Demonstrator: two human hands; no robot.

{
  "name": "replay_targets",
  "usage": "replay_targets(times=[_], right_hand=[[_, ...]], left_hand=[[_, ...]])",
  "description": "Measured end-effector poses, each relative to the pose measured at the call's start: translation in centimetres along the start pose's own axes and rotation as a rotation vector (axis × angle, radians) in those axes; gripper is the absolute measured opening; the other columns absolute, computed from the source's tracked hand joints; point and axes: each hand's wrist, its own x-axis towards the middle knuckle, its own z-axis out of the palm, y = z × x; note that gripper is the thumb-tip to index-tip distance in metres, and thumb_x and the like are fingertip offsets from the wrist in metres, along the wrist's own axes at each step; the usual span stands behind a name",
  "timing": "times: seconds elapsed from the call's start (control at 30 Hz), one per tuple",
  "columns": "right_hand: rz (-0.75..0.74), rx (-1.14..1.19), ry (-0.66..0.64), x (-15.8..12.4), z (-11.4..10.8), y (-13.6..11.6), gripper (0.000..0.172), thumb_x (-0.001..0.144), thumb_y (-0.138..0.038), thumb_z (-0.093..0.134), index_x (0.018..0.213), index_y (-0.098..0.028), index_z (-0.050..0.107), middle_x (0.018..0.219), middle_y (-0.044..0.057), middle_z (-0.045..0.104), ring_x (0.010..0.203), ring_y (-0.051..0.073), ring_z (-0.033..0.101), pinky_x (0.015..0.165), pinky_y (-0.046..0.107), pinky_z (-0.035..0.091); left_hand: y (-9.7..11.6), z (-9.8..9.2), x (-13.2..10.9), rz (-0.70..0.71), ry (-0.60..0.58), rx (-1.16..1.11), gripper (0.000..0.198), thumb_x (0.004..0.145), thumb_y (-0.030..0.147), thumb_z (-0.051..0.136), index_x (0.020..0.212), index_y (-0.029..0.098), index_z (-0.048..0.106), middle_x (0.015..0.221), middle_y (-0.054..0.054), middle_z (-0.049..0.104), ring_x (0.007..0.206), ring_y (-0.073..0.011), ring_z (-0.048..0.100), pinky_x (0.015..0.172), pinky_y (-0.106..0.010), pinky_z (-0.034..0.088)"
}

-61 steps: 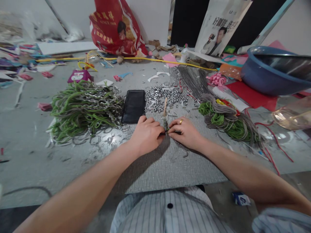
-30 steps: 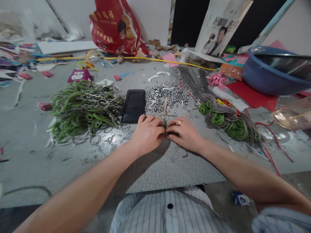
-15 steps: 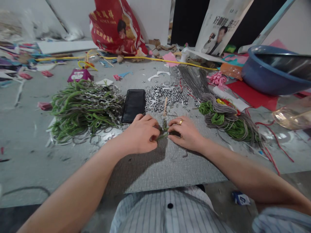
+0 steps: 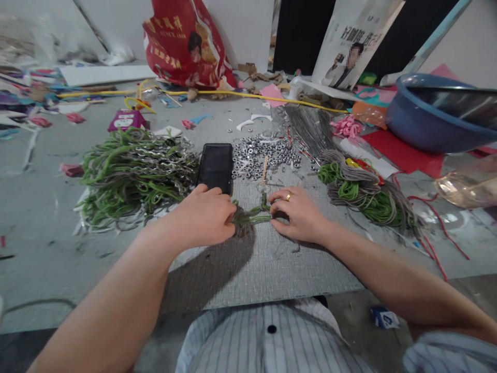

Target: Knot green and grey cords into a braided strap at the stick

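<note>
Between my hands a green and grey cord [image 4: 252, 217] stretches low over the table. My left hand [image 4: 207, 215] is closed around its left end, just in front of a black phone [image 4: 215, 167]. The thumb and fingertips of my right hand [image 4: 297, 213] pinch the cord's right end; a gold ring is on one finger. Where the cord bends upward near my right fingertips, a small dark piece [image 4: 263, 198] shows, too small to make out. Beyond it lie a thin wooden stick [image 4: 264, 168] and many loose metal nuts [image 4: 252, 150].
Left is a heap of green and grey cords with metal pieces [image 4: 128, 176]. On the right lie a bundle of cords [image 4: 361, 194], red strings [image 4: 438, 223] and a blue basin [image 4: 427, 116]. A bundle of thin wires [image 4: 310, 127] and a red bag [image 4: 184, 46] are farther back.
My left hand has moved left, drawing out a longer stretch of cord between my hands. My right hand has stayed nearly in place.
</note>
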Motion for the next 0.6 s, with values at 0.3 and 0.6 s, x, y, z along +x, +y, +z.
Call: replay_targets(times=[0.3,0.6], right_hand=[[-0.173,-0.062,-0.108,-0.2,-0.1,-0.8,0.049,0.083,-0.04,0.045,0.126,-0.018,0.042,0.131,0.008,0.047,0.123,0.026,0.032,0.098,0.048,0.019],[-0.217,-0.072,-0.274,-0.1,-0.1,-1.2,0.063,0.085,-0.047,0.04,0.136,-0.013,0.028,0.135,0.012,0.042,0.129,0.029,0.022,0.102,0.057,0.004]], left_hand=[[0.4,0.6,1.0,-0.198,0.072,-0.026,0.024,0.08,0.024,0.034,0.074,0.018,0.057,0.069,-0.004,0.063,0.057,-0.016,0.058,0.046,-0.025,0.032],[0.4,0.6,1.0,-0.147,-0.144,-0.132,0.026,0.077,0.028,0.037,0.087,0.02,0.059,0.085,-0.006,0.065,0.077,-0.0213,0.061,0.059,-0.027,0.042]])
